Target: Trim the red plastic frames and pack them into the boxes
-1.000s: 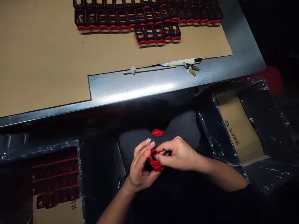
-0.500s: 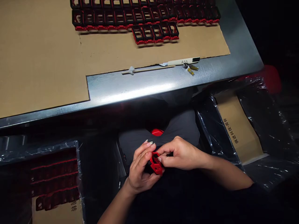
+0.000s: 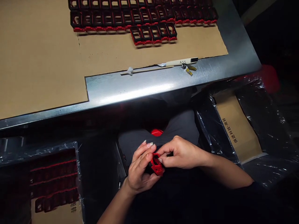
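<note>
- a steady two-handed pinch suited the small red plastic frame (image 3: 157,165), keeping it from twisting while it was worked
- it sat between both hands, cradled by the left hand (image 3: 139,168) and pressed from above by the right hand (image 3: 181,153)
- the right fingers (image 3: 168,161) closed narrow on its upper edge
- a red piece (image 3: 157,132) lay beyond on grey cloth (image 3: 182,127)

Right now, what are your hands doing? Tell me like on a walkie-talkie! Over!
Left hand, right hand: both gripping. Red frame piece between them. Red rounded object just beyond, not blocking.
</note>
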Available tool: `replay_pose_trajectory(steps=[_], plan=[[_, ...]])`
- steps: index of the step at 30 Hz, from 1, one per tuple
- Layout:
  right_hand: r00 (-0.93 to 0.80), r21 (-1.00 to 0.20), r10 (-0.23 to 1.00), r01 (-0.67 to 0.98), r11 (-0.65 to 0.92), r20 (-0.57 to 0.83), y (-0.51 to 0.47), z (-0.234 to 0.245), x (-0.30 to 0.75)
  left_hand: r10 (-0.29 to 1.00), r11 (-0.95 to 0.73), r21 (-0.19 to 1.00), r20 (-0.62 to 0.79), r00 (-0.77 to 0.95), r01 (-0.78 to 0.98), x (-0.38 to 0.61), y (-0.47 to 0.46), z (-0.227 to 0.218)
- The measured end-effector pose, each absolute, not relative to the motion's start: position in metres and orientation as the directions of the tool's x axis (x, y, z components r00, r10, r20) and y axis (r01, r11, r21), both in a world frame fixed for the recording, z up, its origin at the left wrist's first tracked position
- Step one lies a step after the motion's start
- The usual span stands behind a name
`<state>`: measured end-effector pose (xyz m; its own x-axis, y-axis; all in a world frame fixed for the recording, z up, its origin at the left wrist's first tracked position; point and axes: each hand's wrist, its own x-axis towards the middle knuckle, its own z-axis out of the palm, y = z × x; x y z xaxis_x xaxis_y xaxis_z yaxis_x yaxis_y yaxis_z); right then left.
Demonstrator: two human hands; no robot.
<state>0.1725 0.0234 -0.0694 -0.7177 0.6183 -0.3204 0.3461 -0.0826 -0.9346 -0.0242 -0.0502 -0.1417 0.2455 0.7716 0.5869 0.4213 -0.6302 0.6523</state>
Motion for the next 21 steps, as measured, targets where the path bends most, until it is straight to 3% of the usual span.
replay_pose_trajectory(steps=[12,14,16,19,21], plan=[[-0.746,-0.944,0.597,0.327,-0.055,-0.293,0.026,-0.066,0.174,0.761,-0.643,0.644,0.598,0.251,0.413,-0.027,-0.049,-0.143],[-0.721,-0.933,0.635,0.360,0.001,-0.278,0.026,-0.067,0.174,0.761,-0.644,0.639,0.593,0.262,0.421,-0.024,-0.048,-0.143],[-0.761,-0.931,0.595,0.361,0.057,-0.259,0.025,-0.068,0.177,0.771,-0.633,0.655,0.585,0.252,0.414,-0.019,-0.050,-0.141],[-0.777,-0.942,0.540,0.315,-0.112,-0.324,0.027,-0.082,0.185,0.808,-0.583,0.750,0.574,0.129,0.314,-0.021,-0.061,-0.135],[-0.620,-0.882,0.627,0.342,-0.325,-0.472,0.032,-0.102,0.187,0.852,-0.494,0.829,0.522,-0.046,0.260,-0.043,-0.074,-0.134]])
